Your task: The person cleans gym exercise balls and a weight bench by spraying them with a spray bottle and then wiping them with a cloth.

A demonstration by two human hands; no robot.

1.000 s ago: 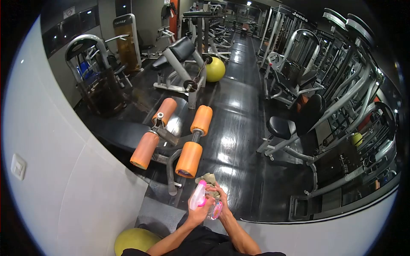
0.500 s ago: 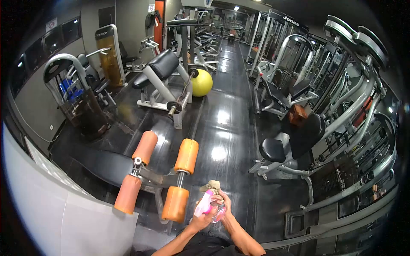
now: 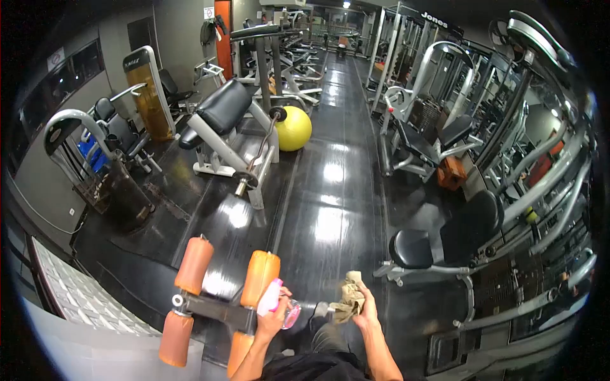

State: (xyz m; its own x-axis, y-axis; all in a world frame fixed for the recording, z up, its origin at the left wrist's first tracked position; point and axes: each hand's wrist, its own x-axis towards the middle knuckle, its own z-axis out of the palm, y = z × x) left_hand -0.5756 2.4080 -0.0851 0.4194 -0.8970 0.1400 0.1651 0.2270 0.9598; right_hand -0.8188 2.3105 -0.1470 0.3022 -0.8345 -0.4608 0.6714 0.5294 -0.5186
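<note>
My left hand [image 3: 273,317] is wrapped round a pink and white bottle [image 3: 270,298], with a clear pink part showing by the fingers. It is beside the orange foam rollers [image 3: 261,278] of a machine. My right hand [image 3: 368,312] grips a crumpled tan cloth [image 3: 349,297] over the dark floor, a little way to the right of the bottle. The two hands are apart.
Peach rollers [image 3: 194,265] lie at the lower left. Ahead stand a padded bench [image 3: 226,106] with a curved bar and a yellow ball [image 3: 293,129]. A black-seated machine [image 3: 410,247] is on the right, near an orange box [image 3: 452,173].
My hands have separated, the left going left with the bottle and the right going right with the cloth. The view has shifted forward, and the rollers sit lower.
</note>
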